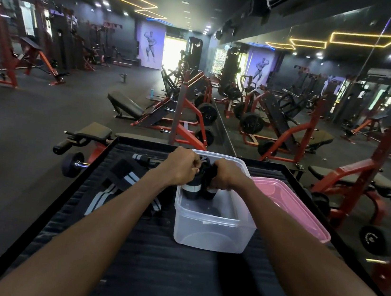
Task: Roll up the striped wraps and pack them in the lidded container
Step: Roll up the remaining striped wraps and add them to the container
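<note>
1. Wraps are my job here, and the clear container [212,222] is the mark I place everything by; it sits on the black bench [172,281], open, nearest me of the task's things.
2. Over the container's far half, my left hand [181,168] and right hand [223,174] are both closed on rolled wraps [193,188]: the left grip holds a striped roll, the right grip a darker one, the two rolls touching between my hands.
3. Each roll stands with its long axis upright and its lower end already below the container's rim. The rolls hang straight under my grips, so I judge the coming move is downward, seating them against the far wall.
4. Right of the container, just beside it, lies the pink lid [291,207], not yet on; my right hand is the nearer one to it.
5. Left of the container an unrolled striped wrap [120,185] lies flat on the bench, nearer my left hand.
6. Beyond that, farther left and back, another small roll [142,158] lies on its side.
</note>
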Tool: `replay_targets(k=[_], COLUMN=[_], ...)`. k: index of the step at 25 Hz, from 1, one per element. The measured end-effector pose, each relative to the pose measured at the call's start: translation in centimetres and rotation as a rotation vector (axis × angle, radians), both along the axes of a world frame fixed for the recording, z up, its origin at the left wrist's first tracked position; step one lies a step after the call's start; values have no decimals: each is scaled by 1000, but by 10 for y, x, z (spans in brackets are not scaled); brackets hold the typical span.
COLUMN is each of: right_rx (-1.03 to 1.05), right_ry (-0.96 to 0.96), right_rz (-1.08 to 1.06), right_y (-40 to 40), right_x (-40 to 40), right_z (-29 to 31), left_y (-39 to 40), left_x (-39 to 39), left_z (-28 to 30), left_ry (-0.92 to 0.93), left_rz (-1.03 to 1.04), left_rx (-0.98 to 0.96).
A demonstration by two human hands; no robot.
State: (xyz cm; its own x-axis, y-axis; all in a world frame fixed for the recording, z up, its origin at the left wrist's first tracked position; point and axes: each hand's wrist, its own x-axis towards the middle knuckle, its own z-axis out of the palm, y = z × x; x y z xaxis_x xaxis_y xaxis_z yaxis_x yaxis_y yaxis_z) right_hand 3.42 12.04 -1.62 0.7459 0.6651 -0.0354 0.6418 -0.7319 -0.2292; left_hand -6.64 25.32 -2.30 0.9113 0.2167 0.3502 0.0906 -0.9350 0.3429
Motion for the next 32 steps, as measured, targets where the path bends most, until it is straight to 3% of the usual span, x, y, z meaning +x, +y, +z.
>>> replay_targets(k=[9, 14, 17, 21, 24, 27, 32], right_rx=[9, 171, 180, 154, 351, 569, 381], right_ry=[7, 309, 413, 199, 9, 41, 241], right_rz=[-11, -65, -82, -90, -30, 63, 242], right_y=[8, 4, -2, 0, 21, 45, 81], right_x=[-7, -5, -7, -10, -20, -52, -104], right_z=[5, 12, 22, 46, 57, 61, 45], left_y=[-2, -2, -3, 9, 31, 60, 84], left_x=[4, 2, -2, -15, -29, -42, -70], left_z=[3, 4, 8, 20, 27, 20, -9], left_ry=[75, 72, -4, -135, -146, 11, 392], left_rz=[-16, -7, -32, 14, 118, 356, 591], left_rx=[141, 116, -6, -164, -119, -48, -143])
